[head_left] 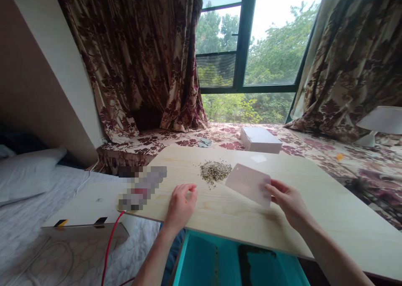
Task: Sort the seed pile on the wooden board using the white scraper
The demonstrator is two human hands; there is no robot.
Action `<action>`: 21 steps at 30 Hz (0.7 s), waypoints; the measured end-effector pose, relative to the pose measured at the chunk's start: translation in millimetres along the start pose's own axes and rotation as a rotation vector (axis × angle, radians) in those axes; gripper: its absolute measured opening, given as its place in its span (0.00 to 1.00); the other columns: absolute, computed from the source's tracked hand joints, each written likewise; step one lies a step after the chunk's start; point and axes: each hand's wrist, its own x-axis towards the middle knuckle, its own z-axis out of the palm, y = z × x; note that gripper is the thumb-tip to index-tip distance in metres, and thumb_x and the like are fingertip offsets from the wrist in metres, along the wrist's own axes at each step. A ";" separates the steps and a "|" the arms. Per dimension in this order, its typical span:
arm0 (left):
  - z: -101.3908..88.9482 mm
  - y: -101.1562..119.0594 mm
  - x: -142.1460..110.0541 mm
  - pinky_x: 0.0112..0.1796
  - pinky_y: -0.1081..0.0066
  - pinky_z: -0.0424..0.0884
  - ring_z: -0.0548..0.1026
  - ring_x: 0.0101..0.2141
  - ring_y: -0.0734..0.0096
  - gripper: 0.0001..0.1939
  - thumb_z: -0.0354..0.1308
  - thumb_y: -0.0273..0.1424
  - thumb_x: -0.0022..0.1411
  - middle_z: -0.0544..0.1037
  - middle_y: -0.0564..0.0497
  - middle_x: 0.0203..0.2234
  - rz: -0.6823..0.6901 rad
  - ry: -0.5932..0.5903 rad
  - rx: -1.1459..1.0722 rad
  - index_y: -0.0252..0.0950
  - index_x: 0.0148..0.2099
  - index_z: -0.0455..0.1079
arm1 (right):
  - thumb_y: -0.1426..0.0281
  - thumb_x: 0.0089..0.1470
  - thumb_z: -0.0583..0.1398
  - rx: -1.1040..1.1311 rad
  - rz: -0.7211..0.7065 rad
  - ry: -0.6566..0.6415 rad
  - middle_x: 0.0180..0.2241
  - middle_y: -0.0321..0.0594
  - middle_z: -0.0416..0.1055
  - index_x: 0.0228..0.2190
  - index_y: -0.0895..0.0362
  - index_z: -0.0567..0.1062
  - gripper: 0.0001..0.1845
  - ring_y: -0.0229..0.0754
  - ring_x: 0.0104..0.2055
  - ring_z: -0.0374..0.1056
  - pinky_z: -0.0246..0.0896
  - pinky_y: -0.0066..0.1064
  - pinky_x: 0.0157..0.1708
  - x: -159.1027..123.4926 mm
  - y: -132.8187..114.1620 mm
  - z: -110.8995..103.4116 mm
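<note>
On the pale wooden tabletop (216, 215) lies a loose pile of small beige and dark grains or seeds (215, 171), with a few scattered around its edges. My right hand (287, 200) pinches the right end of a translucent, flat plastic scraper (249, 183). The scraper is tilted, has a small hole in one corner, and its left end reaches close to the pile's right side. My left hand (182, 206) rests at the table's near side, left of and below the pile. Its fingers are curled in, and nothing shows in them.
Below the table's near edge is a teal bin (204, 261) with a dark patch inside. A white box (260, 140) and a crumpled cloth (204, 143) lie on the window ledge. At left, a pixelated object (143, 189), a red cable (111, 244) and a white case (84, 204).
</note>
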 end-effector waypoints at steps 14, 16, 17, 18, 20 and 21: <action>1.4 -2.2 -0.3 0.47 0.58 0.70 0.74 0.43 0.61 0.12 0.51 0.34 0.60 0.79 0.46 0.37 0.002 -0.017 0.003 0.37 0.39 0.74 | 0.68 0.37 0.64 0.011 0.027 -0.013 0.32 0.43 0.79 0.29 0.57 0.80 0.13 0.43 0.30 0.73 0.68 0.31 0.28 19.9 7.2 22.8; 1.7 -2.2 -0.4 0.47 0.57 0.71 0.74 0.43 0.61 0.12 0.51 0.34 0.60 0.79 0.46 0.37 0.001 -0.019 0.005 0.37 0.39 0.74 | 0.68 0.37 0.64 0.008 0.040 -0.059 0.30 0.43 0.79 0.28 0.57 0.80 0.12 0.43 0.30 0.73 0.68 0.31 0.28 17.0 5.0 25.5; 1.7 -1.9 -0.4 0.47 0.57 0.71 0.74 0.43 0.61 0.12 0.51 0.34 0.60 0.79 0.46 0.37 0.005 -0.018 0.007 0.36 0.39 0.74 | 0.68 0.37 0.64 0.007 0.045 -0.079 0.29 0.43 0.79 0.28 0.57 0.80 0.11 0.43 0.30 0.73 0.68 0.31 0.28 15.5 3.9 26.0; 1.5 -1.5 -0.3 0.47 0.58 0.71 0.74 0.43 0.61 0.12 0.51 0.34 0.60 0.79 0.46 0.37 0.009 -0.016 0.009 0.37 0.39 0.74 | 0.68 0.37 0.64 0.009 0.048 -0.090 0.29 0.43 0.79 0.27 0.58 0.80 0.10 0.43 0.29 0.73 0.68 0.31 0.28 14.4 2.9 25.8; 0.9 -0.2 -0.1 0.47 0.58 0.70 0.74 0.42 0.61 0.11 0.51 0.33 0.60 0.79 0.46 0.36 0.014 -0.013 0.012 0.37 0.39 0.74 | 0.68 0.36 0.64 0.017 0.053 -0.073 0.29 0.43 0.79 0.27 0.58 0.80 0.10 0.42 0.29 0.73 0.69 0.30 0.28 13.8 1.8 22.7; 0.5 0.5 0.0 0.48 0.58 0.70 0.74 0.42 0.62 0.11 0.51 0.33 0.60 0.79 0.46 0.36 0.013 -0.013 0.012 0.37 0.38 0.74 | 0.68 0.36 0.64 0.024 0.057 -0.049 0.29 0.43 0.79 0.27 0.58 0.80 0.11 0.42 0.29 0.72 0.69 0.30 0.29 14.6 1.9 19.8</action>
